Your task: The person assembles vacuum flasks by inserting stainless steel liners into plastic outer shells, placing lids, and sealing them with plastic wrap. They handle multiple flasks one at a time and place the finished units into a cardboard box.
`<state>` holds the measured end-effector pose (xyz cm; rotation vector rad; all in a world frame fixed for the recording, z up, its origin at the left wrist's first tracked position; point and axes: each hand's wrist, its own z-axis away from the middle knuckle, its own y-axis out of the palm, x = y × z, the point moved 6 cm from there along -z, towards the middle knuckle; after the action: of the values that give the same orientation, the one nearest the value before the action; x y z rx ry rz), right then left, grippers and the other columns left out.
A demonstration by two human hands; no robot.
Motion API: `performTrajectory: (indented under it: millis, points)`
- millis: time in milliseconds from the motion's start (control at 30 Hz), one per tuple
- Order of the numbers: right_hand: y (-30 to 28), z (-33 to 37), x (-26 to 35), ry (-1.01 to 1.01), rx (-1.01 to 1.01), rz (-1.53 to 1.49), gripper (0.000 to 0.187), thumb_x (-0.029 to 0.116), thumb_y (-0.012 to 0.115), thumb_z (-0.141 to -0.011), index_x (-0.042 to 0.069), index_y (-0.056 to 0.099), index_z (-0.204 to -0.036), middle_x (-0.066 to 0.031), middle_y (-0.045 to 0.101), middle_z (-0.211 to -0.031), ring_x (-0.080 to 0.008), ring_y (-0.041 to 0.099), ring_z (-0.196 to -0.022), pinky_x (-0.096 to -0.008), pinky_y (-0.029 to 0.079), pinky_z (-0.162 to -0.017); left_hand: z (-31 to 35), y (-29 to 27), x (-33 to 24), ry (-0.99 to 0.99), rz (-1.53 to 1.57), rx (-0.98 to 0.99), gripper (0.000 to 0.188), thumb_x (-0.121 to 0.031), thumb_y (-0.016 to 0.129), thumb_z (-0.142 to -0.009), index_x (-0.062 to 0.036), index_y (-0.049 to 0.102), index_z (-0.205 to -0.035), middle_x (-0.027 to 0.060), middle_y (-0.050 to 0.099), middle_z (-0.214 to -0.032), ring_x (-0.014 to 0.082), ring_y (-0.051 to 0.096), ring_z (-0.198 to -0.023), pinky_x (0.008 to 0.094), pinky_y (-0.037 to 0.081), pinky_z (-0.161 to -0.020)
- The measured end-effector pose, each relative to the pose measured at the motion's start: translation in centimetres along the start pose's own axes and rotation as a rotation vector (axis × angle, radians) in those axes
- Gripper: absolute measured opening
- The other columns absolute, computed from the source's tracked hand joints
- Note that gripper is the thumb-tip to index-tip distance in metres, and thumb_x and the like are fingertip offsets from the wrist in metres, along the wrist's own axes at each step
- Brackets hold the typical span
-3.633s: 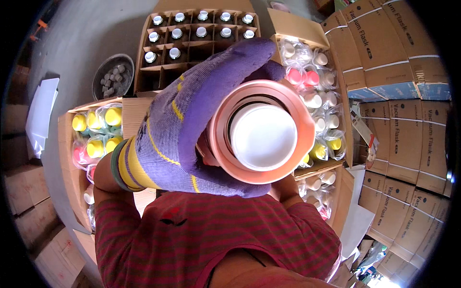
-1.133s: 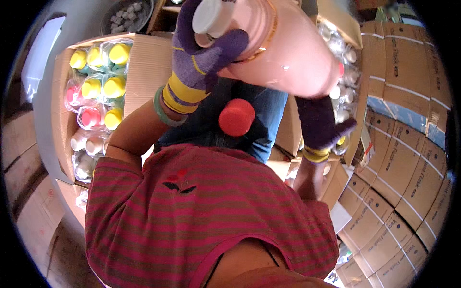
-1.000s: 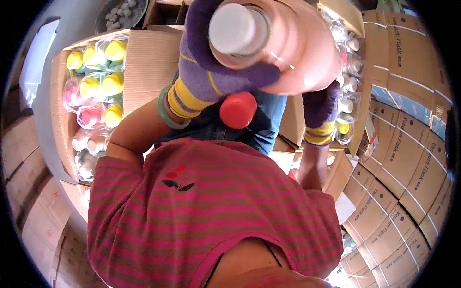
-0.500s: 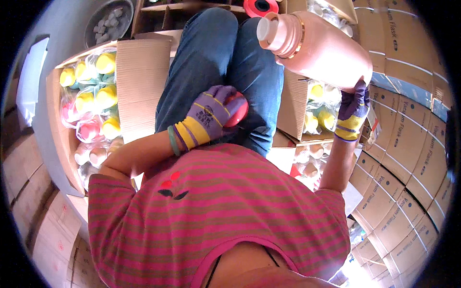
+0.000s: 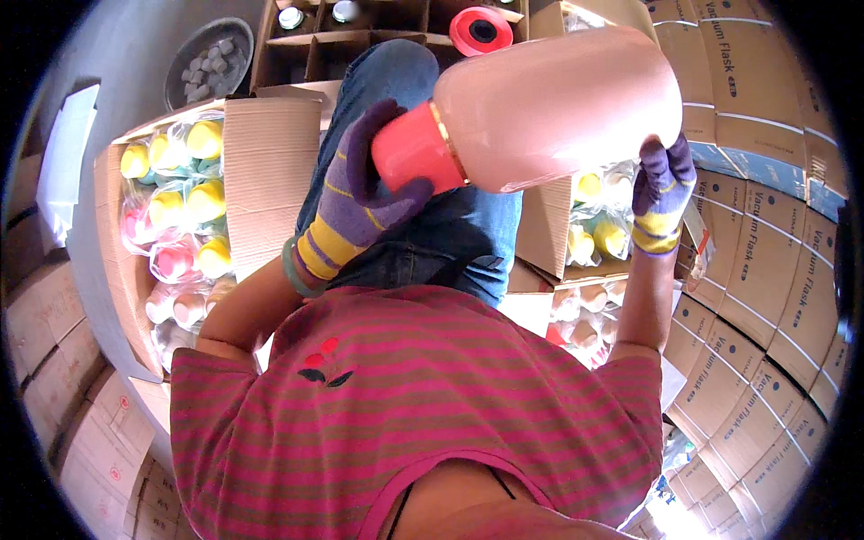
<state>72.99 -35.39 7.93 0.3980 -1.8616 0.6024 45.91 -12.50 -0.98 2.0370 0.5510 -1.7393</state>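
Observation:
A large pale pink vacuum flask [image 5: 562, 108] lies tilted above my lap, its neck end pointing left. Over that end sits a red cup lid [image 5: 416, 148], next to a gold ring. My left hand [image 5: 364, 189], in a purple and yellow glove, is closed round the lid, thumb below and fingers at its far side. At the flask's other end, my gloved right hand [image 5: 661, 184] supports the base from beneath; some of its fingers are hidden behind the flask.
At left stands an open carton [image 5: 229, 171] of bagged, yellow-capped bottles; another carton [image 5: 544, 220] is at right. A divided box [image 5: 310, 58], a red tape roll [image 5: 481, 31] and a grey basin [image 5: 175, 76] lie beyond my knees. Stacked cartons [image 5: 729, 270] line the right.
My left hand has risen from my lap with the red lid, which now covers the flask's white-stoppered neck. The flask has tipped closer to level.

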Motion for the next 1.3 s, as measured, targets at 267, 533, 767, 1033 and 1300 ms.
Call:
performTrajectory:
  millis: [267,533,767,1033,1300]
  points:
    - [11.5,-5.9,-2.1,-0.016,0.758,-0.371,0.031,0.020,0.065,-0.072,0.004,0.064,-0.099,-0.0246,0.052,-0.134,-0.0331,0.049,-0.126,-0.0441,0.033,-0.108,7.4,1.8,5.3,-0.238,-0.114,0.005,0.093,-0.026,0.079,-0.074,0.0032,0.026,-0.145,0.0273,0.036,-0.142,0.0395,0.036,-0.134,0.0431,0.033,-0.110]
    - [15.7,-5.7,-8.5,0.185,0.869,-0.504,0.053,0.032,0.067,-0.065,-0.001,0.064,-0.107,-0.0269,0.052,-0.134,-0.0392,0.043,-0.131,-0.0462,0.024,-0.114,7.8,1.4,2.4,0.044,-0.948,0.592,0.066,-0.034,0.062,-0.085,0.0061,0.044,-0.135,0.0300,0.047,-0.134,0.0413,0.043,-0.129,0.0477,0.036,-0.107]
    - [15.6,-4.2,-5.1,-0.094,0.852,-0.527,0.037,0.036,0.060,-0.085,0.002,0.060,-0.099,-0.0235,0.060,-0.125,-0.0360,0.053,-0.120,-0.0509,0.028,-0.110,-3.2,-6.8,-5.7,-0.291,-0.266,0.081,0.021,-0.010,0.048,-0.095,0.0024,0.064,-0.102,0.0138,0.070,-0.091,0.0206,0.067,-0.085,0.0320,0.052,-0.078]
    - [15.8,-10.9,-36.0,1.090,-0.058,-0.360,0.015,0.034,0.069,-0.087,0.019,0.066,-0.085,-0.0028,0.061,-0.074,-0.0174,0.056,-0.058,-0.0318,0.049,-0.046,-10.6,-10.0,-1.5,0.170,-0.269,-0.259,0.037,-0.019,0.036,-0.102,0.0014,0.056,-0.125,0.0184,0.061,-0.116,0.0245,0.062,-0.103,0.0354,0.055,-0.084]
    - [16.1,-13.6,-39.6,0.867,-0.233,-0.267,0.054,0.028,0.081,-0.076,0.005,0.056,-0.118,-0.0123,0.065,-0.108,-0.0208,0.064,-0.090,-0.0349,0.055,-0.072,-19.8,-6.1,5.2,-0.193,-0.076,-0.056,0.025,-0.012,0.063,-0.092,-0.0022,0.064,-0.116,0.0065,0.068,-0.104,0.0131,0.063,-0.087,0.0279,0.053,-0.075]
